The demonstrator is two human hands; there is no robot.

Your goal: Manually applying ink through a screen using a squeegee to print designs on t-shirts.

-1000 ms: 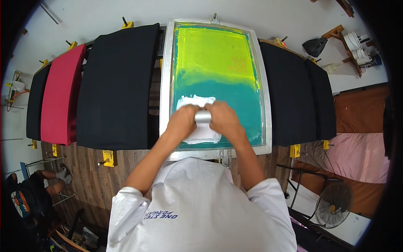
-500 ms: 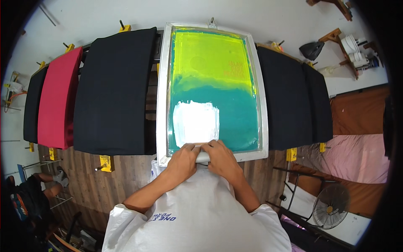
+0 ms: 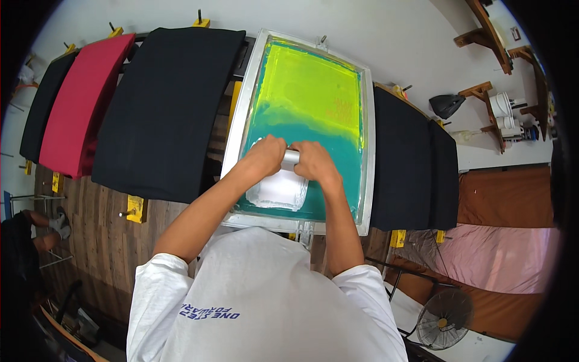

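Observation:
A silk-screen frame (image 3: 368, 139) with a pale metal border lies in front of me, slightly tilted in view. Its mesh (image 3: 338, 181) is yellow-green at the far end and teal nearer me. On the near left part of the mesh is a patch of white ink (image 3: 277, 192). My left hand (image 3: 266, 157) and my right hand (image 3: 316, 161) are both closed around a squeegee (image 3: 292, 157) with a silvery handle, side by side at the patch's far edge. The squeegee's blade is hidden under my hands.
Black cloth-covered boards (image 3: 169, 114) and a red one (image 3: 84, 108) stand left; more black boards (image 3: 403, 163) stand right. Yellow clamps (image 3: 137, 209) jut from their ends. A fan (image 3: 445, 320) is at lower right. Wooden shelf brackets (image 3: 482, 36) are on the wall. Another person's leg (image 3: 45, 232) shows far left.
Both hands have pushed the squeegee away from me, from the frame's near edge to the white patch's far edge. The white layer behind it looks thinner. My view has turned.

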